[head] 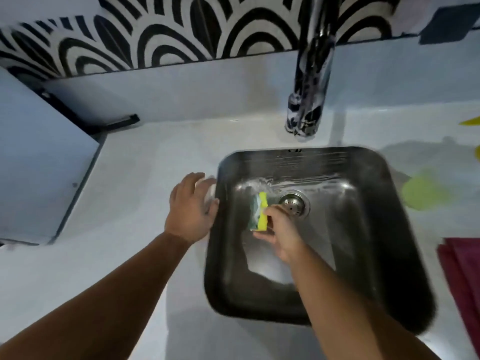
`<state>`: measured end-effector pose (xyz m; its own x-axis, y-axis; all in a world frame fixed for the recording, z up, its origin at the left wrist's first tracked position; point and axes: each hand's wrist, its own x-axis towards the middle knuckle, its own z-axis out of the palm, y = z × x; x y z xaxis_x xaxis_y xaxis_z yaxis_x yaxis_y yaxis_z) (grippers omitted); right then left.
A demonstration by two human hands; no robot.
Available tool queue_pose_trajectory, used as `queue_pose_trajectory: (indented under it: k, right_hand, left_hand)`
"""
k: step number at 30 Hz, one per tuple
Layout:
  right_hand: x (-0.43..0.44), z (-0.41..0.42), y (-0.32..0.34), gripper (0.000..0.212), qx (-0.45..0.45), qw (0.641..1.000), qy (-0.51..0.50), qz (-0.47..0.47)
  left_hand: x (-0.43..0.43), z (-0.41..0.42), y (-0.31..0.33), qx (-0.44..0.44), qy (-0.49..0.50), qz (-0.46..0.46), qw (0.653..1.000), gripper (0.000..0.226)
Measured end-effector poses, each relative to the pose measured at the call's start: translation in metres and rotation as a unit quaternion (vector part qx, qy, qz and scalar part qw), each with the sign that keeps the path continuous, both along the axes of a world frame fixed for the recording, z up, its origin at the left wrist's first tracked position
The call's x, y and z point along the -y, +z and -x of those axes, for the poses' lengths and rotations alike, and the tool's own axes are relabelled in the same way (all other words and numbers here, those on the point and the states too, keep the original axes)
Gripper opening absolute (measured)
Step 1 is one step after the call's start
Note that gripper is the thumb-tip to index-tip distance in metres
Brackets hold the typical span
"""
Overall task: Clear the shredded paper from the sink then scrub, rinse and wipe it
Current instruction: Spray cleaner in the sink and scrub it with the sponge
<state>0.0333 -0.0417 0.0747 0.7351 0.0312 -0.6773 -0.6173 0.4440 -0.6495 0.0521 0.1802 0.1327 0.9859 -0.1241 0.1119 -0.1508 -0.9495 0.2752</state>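
Observation:
A steel sink [363, 242] is set in a white counter, and its basin looks wet, with no shredded paper visible in it. My right hand [280, 232] is down inside the basin and grips a yellow and green sponge [259, 215] just left of the drain [294, 203]. My left hand [192, 206] rests with fingers spread on the counter at the sink's left rim. Something pale lies under its fingers, too blurred to tell what.
A dark tap [309, 81] rises behind the sink. A lime green item [426, 193] and yellow pieces [471, 122] lie on the counter to the right. A dark red cloth [462, 276] is at the right edge. A white board [39, 165] sits at the left.

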Motion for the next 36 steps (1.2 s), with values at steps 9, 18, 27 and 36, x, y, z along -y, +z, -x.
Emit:
queue_pose_trajectory:
  k: [9, 18, 27, 36]
  right_hand:
    - [-0.063, -0.096, -0.031, 0.032, 0.102, 0.990, -0.004, 0.092]
    - [-0.110, -0.083, -0.034, 0.046, 0.231, 0.943, 0.073, 0.227]
    - [-0.072, 0.073, -0.010, 0.043, 0.242, 0.802, 0.499, 0.222]
    - [-0.041, -0.015, -0.043, 0.037, 0.110, 0.882, 0.443, 0.120]
  left_hand:
    - [-0.018, 0.001, -0.016, -0.015, -0.033, 0.005, 0.999, 0.054]
    - [-0.021, -0.006, -0.017, -0.027, -0.041, -0.010, 0.999, 0.058]
    - [-0.019, -0.005, -0.016, -0.035, -0.047, -0.017, 0.998, 0.057]
    - [-0.017, -0.005, -0.015, -0.029, -0.043, -0.002, 0.999, 0.055]
